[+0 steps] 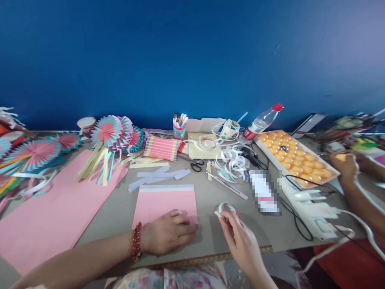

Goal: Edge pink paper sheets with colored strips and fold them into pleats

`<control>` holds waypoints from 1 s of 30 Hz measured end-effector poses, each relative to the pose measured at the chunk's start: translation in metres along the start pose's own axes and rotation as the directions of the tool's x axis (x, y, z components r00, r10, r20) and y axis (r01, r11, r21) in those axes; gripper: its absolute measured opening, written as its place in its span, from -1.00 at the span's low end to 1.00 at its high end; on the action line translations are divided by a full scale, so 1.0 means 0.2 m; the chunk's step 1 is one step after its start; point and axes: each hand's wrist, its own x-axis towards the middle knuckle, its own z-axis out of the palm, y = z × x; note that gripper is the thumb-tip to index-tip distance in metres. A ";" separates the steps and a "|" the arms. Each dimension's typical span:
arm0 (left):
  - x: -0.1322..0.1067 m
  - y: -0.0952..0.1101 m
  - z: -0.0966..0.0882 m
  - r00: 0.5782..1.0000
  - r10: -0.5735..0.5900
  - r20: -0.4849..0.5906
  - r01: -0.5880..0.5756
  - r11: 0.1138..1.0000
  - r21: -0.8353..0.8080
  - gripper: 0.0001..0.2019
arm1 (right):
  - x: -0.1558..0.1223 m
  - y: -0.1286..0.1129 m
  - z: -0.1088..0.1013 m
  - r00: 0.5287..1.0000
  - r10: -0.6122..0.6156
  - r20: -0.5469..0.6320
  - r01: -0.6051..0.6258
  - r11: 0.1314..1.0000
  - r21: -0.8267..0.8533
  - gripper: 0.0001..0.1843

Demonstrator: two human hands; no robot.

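My left hand [170, 232] lies flat, fingers stretched, on the near edge of a pink folded paper sheet [164, 200] with a white strip along its far edge. A red bead bracelet [136, 242] is on that wrist. My right hand [237, 235] is closed in a pinch on a small roll of white tape [225, 208] resting on the grey table [207, 192], just right of the pink sheet.
Large pink paper [57, 216] lies at left, with pleated paper fans [106, 132] and loose strips behind. Scissors [197, 165], a pen cup [179, 129], curled white tape backing [233, 160], a plastic bottle [261, 120], a tray of orange balls [296, 158] and a power strip [313, 208] are about. Another person's hand [344, 164] is at right.
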 end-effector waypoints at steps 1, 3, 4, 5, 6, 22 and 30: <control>0.00 0.00 0.00 1.000 0.000 -0.006 0.000 1.000 -0.017 -0.68 | 0.01 0.01 0.01 0.999 0.004 -0.038 -0.003 1.000 0.009 -0.82; 0.00 0.00 0.00 1.000 -0.003 -0.025 0.002 0.999 -0.049 -0.69 | 0.03 0.05 0.03 0.994 0.024 -0.103 -0.021 0.999 0.030 -0.82; 0.01 0.00 0.01 0.999 -0.005 -0.036 0.003 0.998 -0.057 -0.70 | 0.04 0.06 0.04 0.991 0.044 -0.127 -0.038 0.998 0.043 -0.82; 0.01 0.00 0.01 0.999 -0.011 -0.048 0.008 0.998 -0.057 -0.70 | 0.06 0.08 0.05 0.988 0.066 -0.143 -0.058 0.997 0.059 -0.81; 0.01 0.00 0.01 0.998 -0.021 -0.061 0.018 0.999 -0.051 -0.71 | 0.07 0.09 0.05 0.986 0.082 -0.148 -0.071 0.994 0.079 -0.78; -0.17 -0.20 -0.28 0.779 -0.544 -0.312 0.513 0.839 -0.181 -0.70 | 0.18 0.22 0.07 0.972 -0.191 -0.135 0.144 0.944 -0.298 -0.73; -0.30 -0.14 -0.16 0.847 -0.527 -0.064 0.529 0.848 0.021 -0.24 | 0.42 -0.17 0.28 0.830 -0.495 0.256 0.529 0.844 -0.087 -0.36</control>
